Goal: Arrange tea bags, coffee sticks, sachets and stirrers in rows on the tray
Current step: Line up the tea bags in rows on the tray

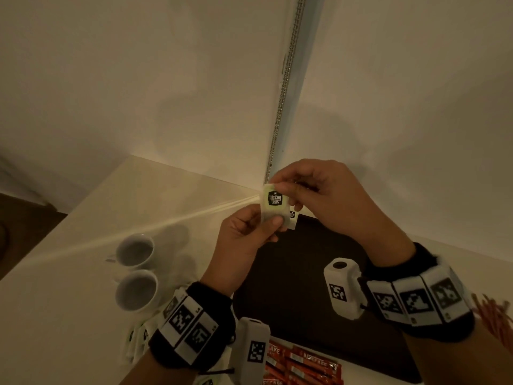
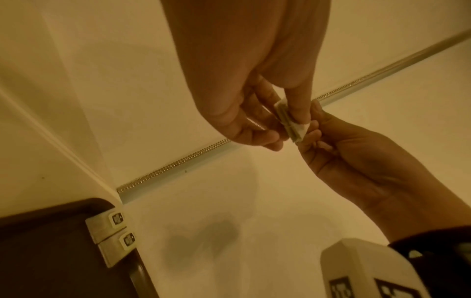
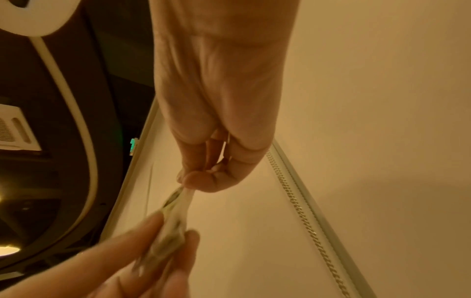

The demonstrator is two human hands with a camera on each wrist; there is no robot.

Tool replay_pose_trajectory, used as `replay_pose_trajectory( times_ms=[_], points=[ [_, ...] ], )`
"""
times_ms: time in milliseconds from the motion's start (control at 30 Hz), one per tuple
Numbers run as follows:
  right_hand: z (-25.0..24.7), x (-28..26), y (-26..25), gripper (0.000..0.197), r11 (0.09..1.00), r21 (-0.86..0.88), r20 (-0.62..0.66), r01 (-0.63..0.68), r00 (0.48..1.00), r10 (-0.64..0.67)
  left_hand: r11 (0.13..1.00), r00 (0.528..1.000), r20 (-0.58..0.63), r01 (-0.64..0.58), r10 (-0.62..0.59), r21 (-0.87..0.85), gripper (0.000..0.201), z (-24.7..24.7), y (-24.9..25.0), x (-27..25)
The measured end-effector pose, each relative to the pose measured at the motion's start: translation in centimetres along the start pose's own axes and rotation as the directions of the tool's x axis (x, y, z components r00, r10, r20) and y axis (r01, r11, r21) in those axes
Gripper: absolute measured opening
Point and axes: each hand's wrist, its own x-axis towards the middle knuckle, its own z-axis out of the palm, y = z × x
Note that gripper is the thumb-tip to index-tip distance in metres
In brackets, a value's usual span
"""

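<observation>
A small stack of pale green tea bags point(image 1: 273, 202) with a black "McCoy teas" label is held in the air over the far left corner of the dark tray point(image 1: 305, 279). My left hand point(image 1: 266, 226) pinches its lower part between thumb and fingers. At the stack's top edge my right hand point(image 1: 281, 188) pinches it. The left wrist view shows the stack point(image 2: 290, 125) edge-on between both hands. Two tea bags point(image 2: 114, 231) lie side by side at the tray's corner point(image 2: 38, 252). Blurred in the right wrist view, the stack point(image 3: 173, 217) hangs below my right hand point(image 3: 193, 181).
Two white cups point(image 1: 136, 270) stand on the table left of the tray. Loose tea bags point(image 1: 136, 337) lie under my left wrist. Red coffee sticks point(image 1: 302, 365) lie at the tray's near edge, and thin stirrers point(image 1: 494, 315) at the far right. A wall corner rises behind the tray.
</observation>
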Motion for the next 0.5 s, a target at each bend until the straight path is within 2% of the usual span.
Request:
replay_pose_trajectory(
  times_ms=[33,100,167,267,333,400,500],
  points=[
    [-0.1,-0.1,0.2,0.010,0.999,0.032,0.022,-0.008,1.000,0.008,0.999,1.000,-0.001,-0.012,0.012,0.053,0.017,-0.1,0.0,0.0],
    [-0.4,-0.4,1.1,0.010,0.997,0.070,0.043,-0.035,0.999,0.032,0.991,1.000,-0.004,0.000,0.001,0.134,0.036,-0.8,-0.2,0.0],
    [-0.9,-0.5,3.0,0.010,0.995,0.047,0.006,-0.089,0.996,0.089,0.989,0.998,-0.031,0.051,-0.047,0.142,0.045,-2.0,-0.4,-0.3],
    [-1.3,-0.2,8.0,0.009,0.969,-0.052,-0.081,-0.242,0.968,0.238,0.984,0.991,-0.109,0.092,-0.076,0.151,0.024,-4.3,-0.6,-1.3],
    [-1.0,-0.1,12.3,0.009,0.916,-0.089,-0.114,-0.391,0.917,0.381,0.982,0.984,-0.155,0.113,-0.090,0.149,0.021,-5.7,-0.6,-2.2],
    [-0.2,-0.2,16.3,0.007,0.850,-0.102,-0.117,-0.517,0.854,0.506,0.978,0.982,-0.162,0.121,-0.093,0.173,0.032,-7.0,-0.4,-3.2],
    [1.3,-0.3,20.8,0.008,0.761,-0.157,-0.088,-0.629,0.777,0.624,0.970,0.978,-0.179,0.140,-0.104,0.201,0.053,-8.4,-0.4,-4.4]
  ],
)
